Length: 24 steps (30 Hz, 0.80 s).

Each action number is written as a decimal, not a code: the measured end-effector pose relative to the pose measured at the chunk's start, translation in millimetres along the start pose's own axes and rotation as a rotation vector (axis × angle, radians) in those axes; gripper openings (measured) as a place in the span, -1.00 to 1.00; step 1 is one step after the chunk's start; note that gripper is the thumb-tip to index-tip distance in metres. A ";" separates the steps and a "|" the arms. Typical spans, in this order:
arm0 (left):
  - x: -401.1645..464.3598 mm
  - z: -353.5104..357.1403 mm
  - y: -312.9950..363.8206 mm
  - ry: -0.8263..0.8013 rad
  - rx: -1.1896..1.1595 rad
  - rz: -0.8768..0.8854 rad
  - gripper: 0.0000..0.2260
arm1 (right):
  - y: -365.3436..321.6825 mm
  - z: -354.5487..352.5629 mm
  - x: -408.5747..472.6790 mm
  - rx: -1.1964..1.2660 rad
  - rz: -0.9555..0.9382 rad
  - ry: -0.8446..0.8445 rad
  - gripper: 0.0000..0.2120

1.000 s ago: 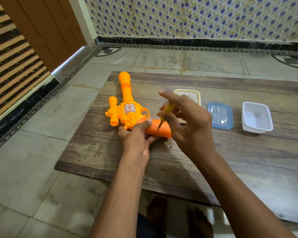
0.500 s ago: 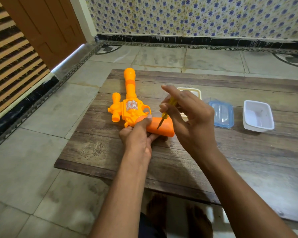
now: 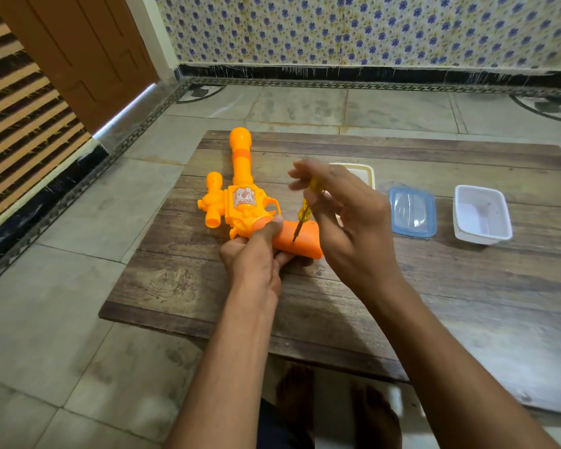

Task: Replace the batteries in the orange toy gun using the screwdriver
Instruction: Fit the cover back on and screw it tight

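The orange toy gun [image 3: 240, 196] lies flat on the low wooden table [image 3: 402, 306], barrel pointing away from me, its darker orange grip toward the right. My left hand [image 3: 253, 257] pins the gun down at the grip's base, thumb on top. My right hand [image 3: 350, 225] pinches a small yellow-handled screwdriver [image 3: 303, 213] held nearly upright, its tip touching the top face of the grip. My fingers hide the upper end of the handle.
Behind my right hand sits a cream-rimmed shallow tray [image 3: 365, 173], mostly hidden. Further right lie a blue-rimmed clear lid [image 3: 412, 212] and an open white container [image 3: 481, 213]. Tiled floor surrounds the table; my bare feet [image 3: 337, 406] show under its near edge.
The screwdriver's tip stays on the grip while my right fingers shift around the handle, index finger now spread out to the left. The left hand keeps its hold.
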<state>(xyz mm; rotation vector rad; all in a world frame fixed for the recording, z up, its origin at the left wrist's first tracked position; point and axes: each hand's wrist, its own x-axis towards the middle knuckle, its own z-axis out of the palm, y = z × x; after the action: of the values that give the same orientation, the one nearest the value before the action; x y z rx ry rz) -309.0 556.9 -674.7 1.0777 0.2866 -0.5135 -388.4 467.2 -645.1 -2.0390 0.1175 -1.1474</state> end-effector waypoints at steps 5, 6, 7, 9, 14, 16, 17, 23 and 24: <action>1.2 0.0 -2.5 0.013 0.011 -0.005 -0.83 | 0.7 -0.3 2.1 -0.015 -0.007 0.010 -0.68; 2.1 -0.4 -2.5 0.012 0.013 -0.007 -0.84 | 0.9 -0.6 2.1 -0.046 -0.017 0.026 -0.69; 2.5 -0.9 -2.4 0.005 0.013 -0.009 -0.84 | 1.2 -1.2 1.9 -0.067 -0.020 0.034 -0.70; 3.6 -1.4 -2.2 0.003 0.011 -0.012 -0.84 | 2.2 -2.0 0.8 -0.023 0.011 0.009 -0.69; 3.0 0.6 -3.2 0.022 0.003 -0.012 -0.83 | 2.3 -4.6 2.6 0.011 0.027 -0.035 -0.65; 3.0 0.5 -2.8 0.026 0.001 -0.018 -0.84 | 1.7 -4.8 3.3 -0.072 0.001 -0.015 -0.70; 3.3 -0.1 -2.4 0.020 0.002 -0.019 -0.84 | 1.3 -4.7 3.5 -0.086 0.002 -0.023 -0.73; 5.2 -0.8 -4.0 0.016 0.006 -0.014 -0.83 | 0.2 -7.4 5.8 0.066 0.061 -0.123 -0.65; 5.1 -0.6 -4.1 0.020 0.007 -0.015 -0.82 | -0.6 -7.2 5.6 0.039 0.047 -0.109 -0.68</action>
<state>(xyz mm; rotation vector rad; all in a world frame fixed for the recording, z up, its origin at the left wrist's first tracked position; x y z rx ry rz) -306.9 554.7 -680.5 1.0884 0.3109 -0.5174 -390.8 461.1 -638.8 -2.0484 0.0877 -1.0000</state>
